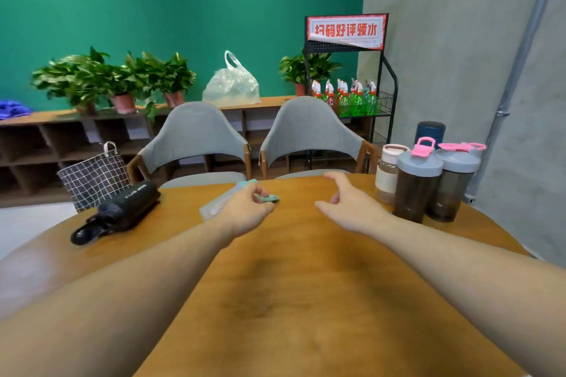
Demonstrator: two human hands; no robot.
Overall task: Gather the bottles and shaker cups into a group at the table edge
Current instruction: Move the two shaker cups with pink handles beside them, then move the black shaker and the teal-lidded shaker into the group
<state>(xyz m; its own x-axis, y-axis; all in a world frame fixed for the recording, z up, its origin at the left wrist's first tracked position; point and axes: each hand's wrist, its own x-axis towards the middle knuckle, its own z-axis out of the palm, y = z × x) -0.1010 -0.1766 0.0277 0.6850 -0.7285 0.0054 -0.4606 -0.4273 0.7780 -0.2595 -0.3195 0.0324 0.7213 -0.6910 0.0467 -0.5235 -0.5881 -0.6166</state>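
A clear bottle [210, 209] with a mint-green lid lies on its side near the far edge of the wooden table [306, 285]. My left hand [248, 210] has its fingers closed over the lid end. My right hand [347, 203] hovers just to the right with fingers spread, holding nothing. A black bottle [122, 211] lies on its side at the far left. At the far right edge stand two dark shaker cups [417, 184] [453, 184] with grey lids and pink caps, a clear bottle with a white band [387, 174] and a dark blue bottle [429, 131] behind them.
Two grey chairs [196, 138] [309, 131] are pushed in at the far side of the table. A checked basket [95, 176] stands left of them. Behind are a low shelf with potted plants [122, 82], a plastic bag [231, 82] and a rack of spray bottles [352, 98].
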